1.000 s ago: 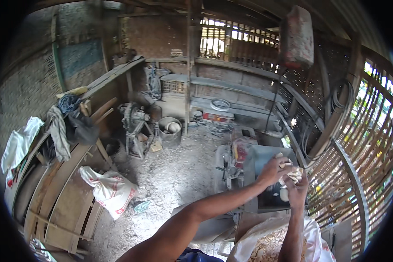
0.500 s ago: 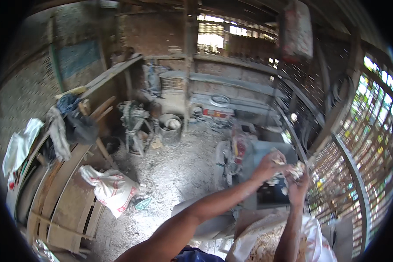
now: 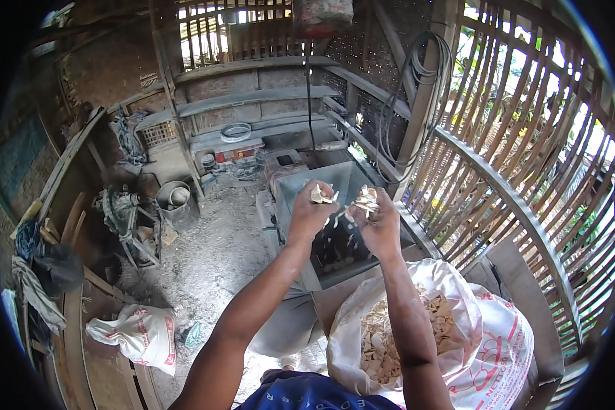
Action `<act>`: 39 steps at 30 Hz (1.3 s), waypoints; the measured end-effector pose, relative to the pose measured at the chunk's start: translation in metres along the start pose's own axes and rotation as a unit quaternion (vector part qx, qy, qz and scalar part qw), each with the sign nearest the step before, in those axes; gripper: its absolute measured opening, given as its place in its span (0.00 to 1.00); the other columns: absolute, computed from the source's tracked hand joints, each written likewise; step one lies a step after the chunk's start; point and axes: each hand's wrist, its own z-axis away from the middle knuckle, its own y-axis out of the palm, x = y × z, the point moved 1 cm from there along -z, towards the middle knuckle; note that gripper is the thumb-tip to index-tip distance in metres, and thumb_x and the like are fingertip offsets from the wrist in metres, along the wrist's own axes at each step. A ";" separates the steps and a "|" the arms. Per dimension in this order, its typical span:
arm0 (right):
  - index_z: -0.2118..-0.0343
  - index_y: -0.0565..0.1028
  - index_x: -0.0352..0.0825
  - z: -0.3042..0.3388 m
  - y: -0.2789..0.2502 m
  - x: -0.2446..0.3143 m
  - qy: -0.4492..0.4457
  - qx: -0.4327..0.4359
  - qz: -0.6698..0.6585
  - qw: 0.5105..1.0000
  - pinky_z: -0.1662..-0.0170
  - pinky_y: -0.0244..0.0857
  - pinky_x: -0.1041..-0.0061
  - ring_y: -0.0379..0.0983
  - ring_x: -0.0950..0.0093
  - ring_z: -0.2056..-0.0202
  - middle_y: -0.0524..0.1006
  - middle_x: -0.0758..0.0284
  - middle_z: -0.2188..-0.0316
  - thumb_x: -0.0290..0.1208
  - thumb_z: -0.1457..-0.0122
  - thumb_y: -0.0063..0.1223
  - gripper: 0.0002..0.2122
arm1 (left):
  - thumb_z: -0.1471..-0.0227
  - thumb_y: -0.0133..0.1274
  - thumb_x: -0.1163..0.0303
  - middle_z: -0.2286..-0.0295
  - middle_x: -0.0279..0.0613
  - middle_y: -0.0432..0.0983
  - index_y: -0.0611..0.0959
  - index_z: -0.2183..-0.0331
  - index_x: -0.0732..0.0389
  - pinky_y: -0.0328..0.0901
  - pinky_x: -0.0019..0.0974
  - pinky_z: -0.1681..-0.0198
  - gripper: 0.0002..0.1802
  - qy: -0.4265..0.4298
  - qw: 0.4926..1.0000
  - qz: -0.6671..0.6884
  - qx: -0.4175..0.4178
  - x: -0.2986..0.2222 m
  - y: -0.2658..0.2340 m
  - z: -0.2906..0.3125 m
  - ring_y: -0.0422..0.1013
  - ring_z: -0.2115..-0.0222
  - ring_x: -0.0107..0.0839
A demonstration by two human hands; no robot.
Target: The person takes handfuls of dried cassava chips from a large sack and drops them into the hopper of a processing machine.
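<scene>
Both my hands are closed round fistfuls of pale dried chips [image 3: 367, 198], held over a grey sheet-metal hopper [image 3: 354, 179]. My left hand [image 3: 309, 213] is above the hopper's left part, chips poking out between thumb and fingers. Close beside it, my right hand [image 3: 381, 224] grips a similar bunch. Loose bits hang in the air below the hands, above the hopper's dark inside, where some chips show at the bottom. Under my right forearm stands an open white sack [image 3: 342, 342] filled with the same kind of chips.
Slatted bamboo wall [image 3: 512, 157] closes in the right side, with a coiled hose [image 3: 427, 75] on a post. At left are a dusty machine [image 3: 126, 219], a bucket [image 3: 178, 208] and another white sack [image 3: 143, 335]. A red-and-white block [image 3: 321, 17] hangs overhead.
My view has swung to the right, bringing the hopper and sack nearer the middle. My hands, close together before, are now slightly apart over the hopper, with chips falling between them.
</scene>
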 end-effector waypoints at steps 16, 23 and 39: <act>0.60 0.75 0.38 0.001 0.006 0.003 -0.034 0.038 0.073 0.996 0.60 0.69 0.59 0.77 0.55 0.63 0.79 0.58 0.65 0.23 0.46 0.57 0.10 | 0.61 0.50 0.82 0.71 0.46 0.81 0.84 0.68 0.62 0.68 0.38 0.63 0.14 -0.045 0.980 -0.193 0.018 0.002 -0.005 -0.003 0.77 0.67 0.36; 0.61 0.74 0.34 0.001 0.006 0.000 -0.012 0.027 0.086 0.996 0.57 0.69 0.59 0.76 0.54 0.59 0.78 0.58 0.62 0.20 0.48 0.55 0.10 | 0.59 0.55 0.79 0.69 0.48 0.80 0.84 0.69 0.61 0.68 0.42 0.59 0.10 0.005 0.961 -0.271 0.048 0.003 -0.004 -0.002 0.76 0.64 0.43; 0.60 0.78 0.34 0.013 -0.062 0.018 -0.102 0.114 0.148 0.977 0.57 0.70 0.65 0.77 0.60 0.62 0.79 0.59 0.63 0.21 0.54 0.49 0.16 | 0.65 0.69 0.69 0.61 0.42 0.77 0.81 0.69 0.57 0.66 0.44 0.52 0.16 0.049 0.866 -0.482 0.124 -0.016 0.008 0.016 0.73 0.55 0.44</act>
